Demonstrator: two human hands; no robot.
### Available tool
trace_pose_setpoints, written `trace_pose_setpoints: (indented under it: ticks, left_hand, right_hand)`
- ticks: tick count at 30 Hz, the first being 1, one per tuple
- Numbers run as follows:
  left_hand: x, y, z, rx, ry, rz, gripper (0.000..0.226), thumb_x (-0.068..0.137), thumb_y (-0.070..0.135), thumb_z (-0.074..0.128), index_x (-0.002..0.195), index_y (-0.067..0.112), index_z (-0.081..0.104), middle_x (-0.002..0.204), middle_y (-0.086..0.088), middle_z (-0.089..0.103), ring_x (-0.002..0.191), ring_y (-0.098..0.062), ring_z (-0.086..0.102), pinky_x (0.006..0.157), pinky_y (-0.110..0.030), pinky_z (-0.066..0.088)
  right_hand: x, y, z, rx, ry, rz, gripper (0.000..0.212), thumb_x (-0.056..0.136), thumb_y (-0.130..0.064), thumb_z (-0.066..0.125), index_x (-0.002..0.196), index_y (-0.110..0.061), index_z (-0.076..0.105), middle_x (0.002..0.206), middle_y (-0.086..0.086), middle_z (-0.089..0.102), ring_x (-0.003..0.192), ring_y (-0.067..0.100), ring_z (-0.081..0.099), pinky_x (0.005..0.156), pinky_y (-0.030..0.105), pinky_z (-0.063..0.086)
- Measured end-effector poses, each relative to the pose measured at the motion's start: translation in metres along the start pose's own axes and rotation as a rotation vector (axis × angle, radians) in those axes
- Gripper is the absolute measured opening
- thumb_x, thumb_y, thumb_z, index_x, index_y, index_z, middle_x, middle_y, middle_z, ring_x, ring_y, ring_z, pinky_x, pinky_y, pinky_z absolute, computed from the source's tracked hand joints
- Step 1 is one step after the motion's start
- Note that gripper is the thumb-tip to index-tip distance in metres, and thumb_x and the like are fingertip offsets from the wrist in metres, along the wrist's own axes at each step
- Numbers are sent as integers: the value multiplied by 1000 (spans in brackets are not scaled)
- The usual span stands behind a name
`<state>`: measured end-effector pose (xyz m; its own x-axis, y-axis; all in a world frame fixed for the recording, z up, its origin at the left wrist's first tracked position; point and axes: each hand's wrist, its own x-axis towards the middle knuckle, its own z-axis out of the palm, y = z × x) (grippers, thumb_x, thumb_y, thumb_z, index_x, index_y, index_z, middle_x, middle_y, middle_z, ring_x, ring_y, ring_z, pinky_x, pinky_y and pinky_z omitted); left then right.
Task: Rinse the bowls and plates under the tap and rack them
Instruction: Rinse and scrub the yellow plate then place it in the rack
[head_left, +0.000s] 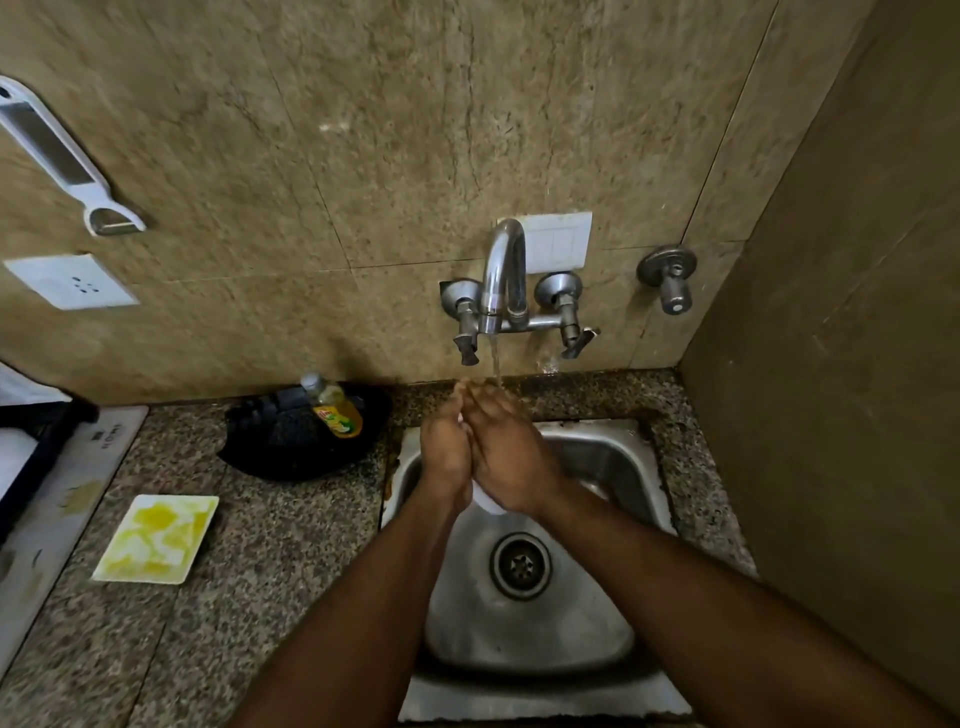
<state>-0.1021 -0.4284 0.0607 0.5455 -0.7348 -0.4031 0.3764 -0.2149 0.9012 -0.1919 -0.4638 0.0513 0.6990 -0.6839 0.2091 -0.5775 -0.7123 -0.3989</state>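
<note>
Head view over a steel sink (613, 457): left hand (445, 451) and right hand (508, 460) press together around a small white dish (487, 503), mostly hidden, under the running tap (503, 270); whether fingers curl around it, I cannot tell. A yellow-smeared square plate (158, 538) lies on the granite counter (291, 545), left of the sink.

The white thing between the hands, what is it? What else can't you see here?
- Head view: the white thing is mostly covered by the left hand and right hand; bowl or plate, cannot tell.
- Each hand's grip: the hands overlap, so the fingers are hidden.
- Yellow-liquid plastic bottle: label blurred, too small.
- Dark rack: cut off by the left edge.
</note>
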Motion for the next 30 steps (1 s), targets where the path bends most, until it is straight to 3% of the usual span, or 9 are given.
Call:
trace_pose_setpoints:
  ticks: [2,4,8,13,17,19,24,27,30]
  left_hand:
    - [-1,-2,-4,26,11,25,33,109,19,45,100,21,77,99,5,80,96,-5,74,92,-24,57]
    - [-11,2,-2,80,51,76,32,107,18,48,92,17,77,93,-1,78,89,-9,74,78,-24,56]
    - [-26,-3,-1,134,57,184,38,106,25,54,73,18,71,77,-7,70,76,-20,65,73,-35,52]
    - [-31,-3,-8,95,2,130,32,104,28,56,83,19,78,91,-8,78,90,-28,71,83,-42,56]
    - [-24,15,1,186,-73,-7,29,101,16,51,100,-2,73,85,-11,71,74,-22,68,61,-25,54]
    - [-23,20,7,142,-58,-106,28,97,17,50,93,2,73,77,-10,72,66,-21,67,54,-26,52]
    - [-18,11,9,59,8,-47,43,104,24,50,67,17,72,66,0,71,76,-22,68,71,-34,54]
    - [-19,9,13,-8,30,-95,50,104,50,50,77,15,73,71,-1,75,74,-16,74,72,-32,57]
    - [-15,16,9,-70,2,-235,49,104,50,50,96,8,75,90,-11,78,90,-24,75,88,-39,60]
  right_hand:
    - [-6,-1,5,62,25,-23,57,103,-34,30,155,-12,41,160,6,41,150,20,34,123,41,27]
    - [-1,3,8,126,51,65,56,103,-34,28,152,-13,45,157,8,45,147,21,39,121,40,30]
    - [19,15,-6,442,-37,522,43,108,-36,35,129,-14,66,136,12,64,125,32,59,107,37,44]
    - [18,21,-15,852,-116,762,52,100,-53,48,147,-33,51,150,-2,53,129,23,55,112,37,41]
    - [9,17,0,818,33,565,41,101,-31,47,135,-19,65,137,5,65,124,21,61,105,28,44]
    - [8,14,3,679,97,425,40,99,-25,45,124,-11,73,128,9,71,119,22,64,104,27,44]
    - [9,14,5,457,202,248,43,98,-27,41,107,-10,78,110,9,77,103,24,69,99,41,49]
    - [-3,6,5,378,209,155,43,102,-26,33,102,-13,74,102,3,74,94,17,63,92,39,47]
    - [-10,2,3,259,203,63,43,103,-27,31,107,-11,71,105,5,72,98,18,59,94,39,45]
